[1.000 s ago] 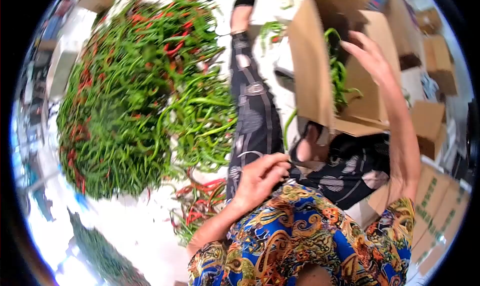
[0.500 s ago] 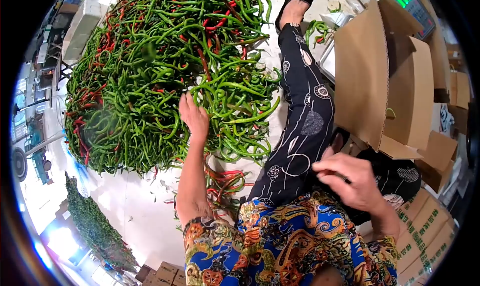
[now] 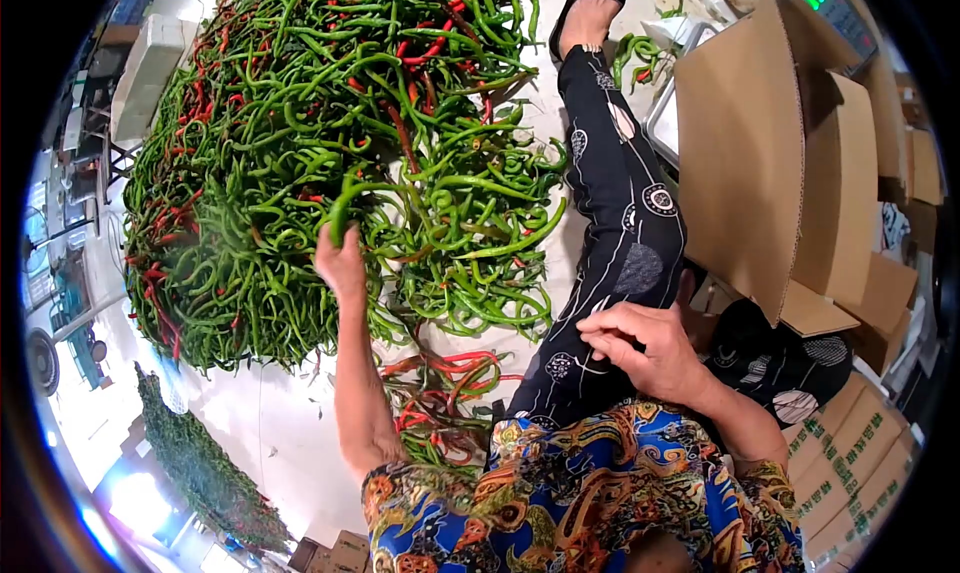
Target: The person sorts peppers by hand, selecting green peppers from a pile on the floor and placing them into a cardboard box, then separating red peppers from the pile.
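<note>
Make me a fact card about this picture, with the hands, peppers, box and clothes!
Left hand: at the big heap, seemingly gripping a green pepper
Right hand: over the lap, fingers loosely curled, nothing seen in it
Heap colours: mostly green, some red
Small pile: red and green peppers, beside the person
Box: brown cardboard, flaps open, on the person's right
Clothes: colourful patterned shirt, black patterned trousers

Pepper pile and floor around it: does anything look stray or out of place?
Yes, mildly: a small clump of peppers lies near the foot, on the far side of the leg from the big pile, so it looks stray, though perhaps set aside deliberately.
</note>
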`<state>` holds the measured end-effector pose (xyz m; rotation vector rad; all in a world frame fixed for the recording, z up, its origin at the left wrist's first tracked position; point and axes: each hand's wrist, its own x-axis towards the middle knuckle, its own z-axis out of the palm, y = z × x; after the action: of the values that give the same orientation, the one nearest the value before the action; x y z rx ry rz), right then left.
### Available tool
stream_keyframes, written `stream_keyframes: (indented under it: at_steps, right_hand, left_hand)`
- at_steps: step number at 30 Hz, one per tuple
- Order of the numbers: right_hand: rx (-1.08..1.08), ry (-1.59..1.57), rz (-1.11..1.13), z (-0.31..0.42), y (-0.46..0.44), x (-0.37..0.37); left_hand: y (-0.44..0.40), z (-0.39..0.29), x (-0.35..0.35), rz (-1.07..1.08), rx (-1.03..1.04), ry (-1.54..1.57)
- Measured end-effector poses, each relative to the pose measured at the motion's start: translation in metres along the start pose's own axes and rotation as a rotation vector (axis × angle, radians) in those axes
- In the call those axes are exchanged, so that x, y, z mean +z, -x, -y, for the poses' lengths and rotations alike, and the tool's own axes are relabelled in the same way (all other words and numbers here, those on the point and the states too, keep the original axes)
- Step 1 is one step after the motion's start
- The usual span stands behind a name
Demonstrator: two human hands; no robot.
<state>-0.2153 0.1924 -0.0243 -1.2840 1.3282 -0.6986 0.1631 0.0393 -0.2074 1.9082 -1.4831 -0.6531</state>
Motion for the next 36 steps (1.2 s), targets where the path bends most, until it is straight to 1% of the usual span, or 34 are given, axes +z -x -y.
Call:
stream_keyframes:
  at_steps: [1,3,5,6,7,8,9,10,11,12,13,15,17,18,21,22,23,26,27,29,31,32,33,35,36]
  right_hand:
    - [0.069,-0.077,0.001,0.0,-0.001,0.001]
    - [0.098,-0.102,0.009,0.001,-0.005,0.002]
    - [0.118,-0.126,0.013,0.003,-0.009,0.004]
    - [0.116,-0.12,0.025,0.002,-0.01,0.004]
    - [0.117,-0.113,0.029,0.003,-0.011,0.004]
    - [0.123,-0.106,0.032,0.005,-0.012,0.005]
    - [0.129,-0.097,0.037,0.005,-0.012,0.004]
    - [0.132,-0.075,0.05,0.004,-0.013,0.003]
    - [0.135,-0.082,0.042,0.003,-0.012,0.003]
    - [0.137,-0.089,0.033,0.002,-0.011,0.003]
    - [0.138,-0.094,0.024,0.0,-0.009,0.003]
    - [0.112,-0.101,0.003,-0.002,-0.008,0.001]
    - [0.101,-0.113,-0.003,-0.002,-0.009,0.0]
    - [0.092,-0.117,-0.006,-0.003,-0.01,0.001]
    - [0.035,-0.104,-0.001,-0.005,-0.011,0.0]
    - [0.033,-0.112,-0.004,-0.006,-0.011,-0.001]
    - [0.03,-0.123,-0.006,-0.007,-0.01,-0.001]
    - [0.031,-0.158,-0.017,-0.009,-0.01,0.0]
    - [0.032,-0.168,-0.024,-0.009,-0.01,0.0]
    - [0.021,-0.151,-0.023,-0.009,-0.011,0.001]
    - [0.021,-0.122,-0.003,-0.008,-0.011,0.001]
    - [0.076,-0.173,-0.008,-0.006,-0.012,0.003]
    - [0.073,-0.178,-0.002,-0.005,-0.012,0.004]
    - [0.076,-0.183,-0.006,-0.005,-0.011,0.004]
    - [0.076,-0.184,-0.002,-0.006,-0.01,0.005]
  left_hand:
    - [0.006,-0.024,-0.016,-0.075,0.101,0.023]
    - [0.008,-0.042,-0.042,0.009,0.007,0.218]
    - [0.018,-0.092,-0.05,0.269,-0.277,0.335]
    - [0.025,-0.106,-0.045,0.43,-0.258,0.362]
    - [0.028,-0.099,-0.031,0.577,-0.184,0.331]
    - [0.029,-0.095,-0.017,0.744,-0.121,0.209]
    - [0.028,-0.086,0.013,0.669,0.336,0.123]
    - [0.027,-0.08,0.038,0.638,0.473,0.048]
    - [0.027,-0.073,0.063,0.597,0.525,-0.01]
    - [0.022,-0.061,0.088,0.575,0.656,-0.087]
    - [0.02,-0.06,0.106,0.507,0.734,-0.219]
    - [0.017,-0.046,0.142,0.353,0.715,-0.464]
    - [0.012,-0.038,0.163,0.276,0.614,-0.518]
    - [0.008,-0.037,0.169,0.334,0.52,-0.649]
    - [-0.006,-0.03,0.167,0.452,0.436,-0.739]
    - [-0.013,-0.03,0.159,0.397,0.521,-0.684]
    - [-0.019,-0.029,0.149,0.375,0.533,-0.558]
    - [-0.031,-0.037,0.109,0.199,0.448,-0.324]
    - [-0.03,-0.055,0.09,0.242,0.276,-0.024]
    - [-0.03,-0.079,0.049,0.257,0.142,0.259]
    - [-0.036,-0.079,0.02,0.272,0.055,0.36]
    - [-0.034,-0.085,0.009,0.285,0.076,0.323]
    - [-0.035,-0.081,-0.001,0.345,0.122,0.238]
    - [-0.021,-0.144,-0.024,0.401,-0.06,0.269]
    - [-0.017,-0.159,-0.03,0.389,-0.081,0.463]
